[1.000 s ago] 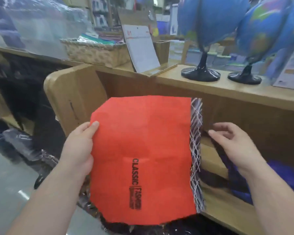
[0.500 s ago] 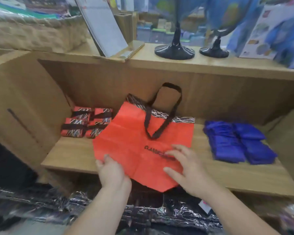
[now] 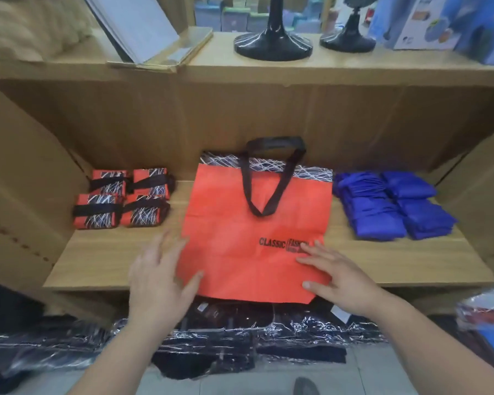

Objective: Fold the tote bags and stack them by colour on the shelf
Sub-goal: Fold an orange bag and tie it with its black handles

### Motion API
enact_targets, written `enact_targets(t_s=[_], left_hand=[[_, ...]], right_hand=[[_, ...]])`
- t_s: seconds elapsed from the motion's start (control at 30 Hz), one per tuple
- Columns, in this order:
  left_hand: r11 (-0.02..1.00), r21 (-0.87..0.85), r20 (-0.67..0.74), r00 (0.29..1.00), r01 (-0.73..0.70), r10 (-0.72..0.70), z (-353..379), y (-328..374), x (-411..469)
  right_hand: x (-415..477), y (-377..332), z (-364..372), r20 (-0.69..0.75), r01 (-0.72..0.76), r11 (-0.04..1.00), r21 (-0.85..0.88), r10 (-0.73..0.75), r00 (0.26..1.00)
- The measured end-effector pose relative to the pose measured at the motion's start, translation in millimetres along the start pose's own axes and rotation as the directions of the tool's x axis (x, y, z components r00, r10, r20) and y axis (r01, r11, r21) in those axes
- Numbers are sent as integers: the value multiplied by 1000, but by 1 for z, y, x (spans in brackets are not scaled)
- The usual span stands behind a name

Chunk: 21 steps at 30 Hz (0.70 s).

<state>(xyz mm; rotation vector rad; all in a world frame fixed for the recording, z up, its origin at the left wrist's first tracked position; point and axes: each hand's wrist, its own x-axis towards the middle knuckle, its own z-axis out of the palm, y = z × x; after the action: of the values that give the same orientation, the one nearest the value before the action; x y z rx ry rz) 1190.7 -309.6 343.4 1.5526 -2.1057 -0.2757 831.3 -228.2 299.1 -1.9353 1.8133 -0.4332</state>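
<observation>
As grips gape, left hand point(image 3: 157, 277), right hand point(image 3: 342, 277) touch one bag point(image 3: 240, 229) beside four bundles point(image 3: 100, 213).

Motion blur on left hand point(image 3: 160, 276); fingers indistinct. The right hand point(image 3: 340, 280) covers the end of the print on the red tote bag point(image 3: 240, 252); only "CLASSIC" reads. Top edge cuts off the larger black stand point(image 3: 273, 42) and smaller black stand point(image 3: 350, 41). At near right, wrapped bundle point(image 3: 488, 315) is cropped and blurred.

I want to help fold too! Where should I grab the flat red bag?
Probably pinch the two near corners of the flat red-orange tote bag, coming from the front: that bottom edge overhangs the wooden shelf, so fingers can slip underneath.
</observation>
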Motion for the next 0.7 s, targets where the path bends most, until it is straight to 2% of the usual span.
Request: enact_targets(t_s=[0.03, 0.07, 0.1, 0.17, 0.33, 0.43, 0.57, 0.63, 0.7], left_hand=[[981, 74, 88, 981, -179, 172, 3, -4, 2], [947, 110, 213, 937, -303, 276, 7, -6, 5], [922, 128, 341, 889, -366, 306, 12, -8, 6], [899, 137, 464, 829, -415, 312, 23, -9, 6], [884, 104, 488, 798, -456, 354, 46, 0, -2], [912, 26, 468, 811, -409, 351, 56, 2, -2], [952, -227, 373, 885, -205, 280, 46, 7, 5], [947, -299, 362, 905, -114, 223, 40, 12, 9], [943, -332, 367, 920, -8, 137, 39, 16, 8]], right_hand=[[0, 2, -1, 1, 9, 1000, 14, -9, 1000], [-1, 3, -4, 1, 18, 999, 30, -18, 1000], [-2, 6, -6, 0, 19, 999, 44, -19, 1000], [-6, 13, -12, -13, 3, 998, 67, -2, 1000], [-21, 36, -24, -75, -5, 991, 137, 16, 997], [-27, 43, -32, -28, 2, 995, 100, 1, 1000], [-29, 50, -41, 112, 91, 994, -51, -85, 990], [-28, 59, -39, 61, 134, 991, -28, -132, 989], [-27, 70, -35, -33, 160, 984, 83, -158, 987]])
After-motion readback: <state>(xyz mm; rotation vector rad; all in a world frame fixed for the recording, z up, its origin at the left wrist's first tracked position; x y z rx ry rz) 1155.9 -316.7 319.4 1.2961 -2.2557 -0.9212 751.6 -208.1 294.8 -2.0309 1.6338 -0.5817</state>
